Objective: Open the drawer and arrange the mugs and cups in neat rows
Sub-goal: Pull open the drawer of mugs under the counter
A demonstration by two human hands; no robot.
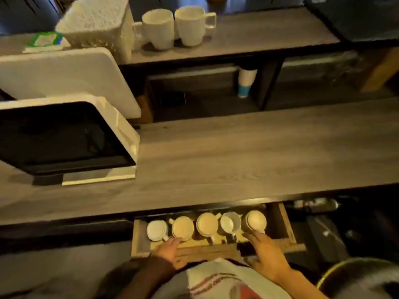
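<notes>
Stretching wide across the view: one long wood-grain counter point(259, 147), grey, flat, matte. Above it, one narrower shelf point(248, 35) of the same grain. At left, one white-framed screen point(64, 137) with a dark glossy face, tilted back. Up on the shelf, one white textured basket point(97, 24) and two white mugs point(174, 26) side by side, cylindrical, handles out to opposite sides. Under the shelf, one stack of paper cups point(246, 83), white with a blue band.

Pulled out below the counter edge: one pale wooden drawer point(139, 238), rectangular, long axis running left to right, front toward the person. Inside, five cups point(207, 224) in a single row along that axis, round mouths up, pale and smooth; fourth one tipped, mouth leaning left. Handles mostly toward the drawer front.

Left hand point(170, 250) resting on the drawer front, fingers loose and spread, tips just at the second cup, gripping nothing. Right hand point(265, 253) open too, fingers reaching to the base of the far-right cup, touching or just short, hard to tell.
</notes>
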